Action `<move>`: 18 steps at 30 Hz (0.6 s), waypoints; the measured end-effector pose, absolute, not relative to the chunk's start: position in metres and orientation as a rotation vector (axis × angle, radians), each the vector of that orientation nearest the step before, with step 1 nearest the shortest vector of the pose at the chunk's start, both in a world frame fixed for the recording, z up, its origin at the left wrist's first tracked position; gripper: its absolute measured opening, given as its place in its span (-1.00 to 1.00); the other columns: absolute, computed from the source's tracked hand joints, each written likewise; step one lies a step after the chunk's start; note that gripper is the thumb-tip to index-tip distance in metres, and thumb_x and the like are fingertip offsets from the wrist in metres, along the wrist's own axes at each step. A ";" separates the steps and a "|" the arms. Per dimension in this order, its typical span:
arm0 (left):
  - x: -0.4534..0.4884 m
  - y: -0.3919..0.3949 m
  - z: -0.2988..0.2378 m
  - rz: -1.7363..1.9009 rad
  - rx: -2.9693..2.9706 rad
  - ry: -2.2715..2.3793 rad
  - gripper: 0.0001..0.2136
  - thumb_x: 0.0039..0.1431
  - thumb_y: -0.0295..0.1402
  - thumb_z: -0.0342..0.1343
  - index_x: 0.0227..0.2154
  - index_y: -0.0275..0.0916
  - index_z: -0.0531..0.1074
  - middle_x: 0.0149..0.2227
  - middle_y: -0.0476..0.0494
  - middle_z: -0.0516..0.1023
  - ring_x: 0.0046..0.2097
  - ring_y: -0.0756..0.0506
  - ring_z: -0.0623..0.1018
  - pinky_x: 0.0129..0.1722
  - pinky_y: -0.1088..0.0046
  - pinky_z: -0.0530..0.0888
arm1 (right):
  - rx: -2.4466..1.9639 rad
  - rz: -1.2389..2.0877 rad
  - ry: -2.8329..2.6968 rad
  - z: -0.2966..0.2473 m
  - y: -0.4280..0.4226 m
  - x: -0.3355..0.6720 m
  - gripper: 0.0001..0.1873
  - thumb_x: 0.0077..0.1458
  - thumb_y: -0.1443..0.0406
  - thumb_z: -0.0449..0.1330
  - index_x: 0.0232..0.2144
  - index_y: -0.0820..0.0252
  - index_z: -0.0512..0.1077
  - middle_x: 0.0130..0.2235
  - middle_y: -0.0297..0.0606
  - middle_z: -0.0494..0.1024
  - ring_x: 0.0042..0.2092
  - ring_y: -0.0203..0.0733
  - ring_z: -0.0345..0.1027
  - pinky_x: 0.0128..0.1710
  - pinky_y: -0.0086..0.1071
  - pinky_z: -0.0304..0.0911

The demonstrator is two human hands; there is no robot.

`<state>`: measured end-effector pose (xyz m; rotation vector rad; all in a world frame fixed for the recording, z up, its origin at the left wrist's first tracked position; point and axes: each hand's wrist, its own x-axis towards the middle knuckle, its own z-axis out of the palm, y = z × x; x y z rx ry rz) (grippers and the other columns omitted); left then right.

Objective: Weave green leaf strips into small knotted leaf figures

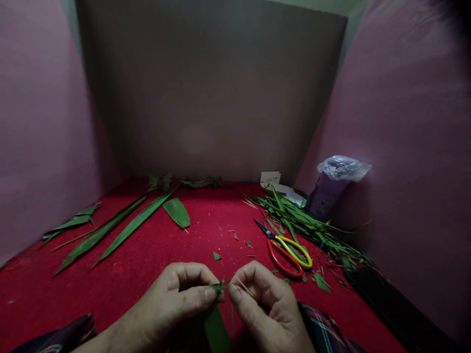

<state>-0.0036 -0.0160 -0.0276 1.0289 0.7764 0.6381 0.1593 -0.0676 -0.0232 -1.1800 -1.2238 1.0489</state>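
Note:
Between the thumb and forefinger of my left hand [184, 296] is a green leaf [216, 328], its broad blade hanging down below the fingers and its upper end bunched at the fingertips. My right hand [263, 309], close beside it, pinches a thin tan stick-like strand [245, 288] that slants across the fingers. Fine fibres stretch between the two sets of fingertips. Just beyond the right hand lie scissors [285, 250] with one red and one yellow handle loop, their dark blades pointing away to the left.
Several long leaves [128, 228] and a short cut leaf [177, 213] lie on the red cloth [147, 289] at left. Leaf scraps [217, 256] dot the middle. At right are a heap of green strips [305, 220], a purple container [327, 191] topped with clear plastic, and a black object [390, 299].

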 end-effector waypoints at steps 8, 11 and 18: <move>-0.003 -0.016 -0.026 0.639 1.022 0.756 -0.77 -0.14 -0.21 0.31 -0.56 -0.26 0.46 -0.66 0.10 0.27 -0.61 0.09 0.21 -0.62 0.58 0.12 | -1.174 1.050 -1.252 -0.027 -0.067 0.160 -0.63 0.05 0.03 0.14 -0.52 0.23 0.33 -0.64 -0.49 0.14 -0.59 -0.41 -0.09 -0.60 -0.47 -0.18; -0.004 -0.016 -0.024 0.608 1.028 0.768 -0.76 -0.14 -0.20 0.30 -0.55 -0.27 0.45 -0.66 0.09 0.28 -0.64 0.09 0.19 -0.65 0.56 0.09 | -1.110 1.036 -1.202 -0.025 -0.067 0.160 -0.64 0.07 0.04 0.14 -0.51 0.22 0.33 -0.61 -0.46 0.18 -0.56 -0.40 -0.04 -0.59 -0.49 -0.12; -0.002 -0.019 -0.022 0.612 0.960 0.748 -0.78 -0.14 -0.23 0.32 -0.53 -0.28 0.48 -0.67 0.08 0.29 -0.65 0.10 0.20 -0.64 0.58 0.08 | -1.148 1.009 -1.221 -0.017 -0.064 0.167 -0.71 0.04 0.11 0.19 -0.50 0.23 0.42 -0.55 -0.36 0.32 -0.50 -0.32 0.14 -0.51 -0.48 0.07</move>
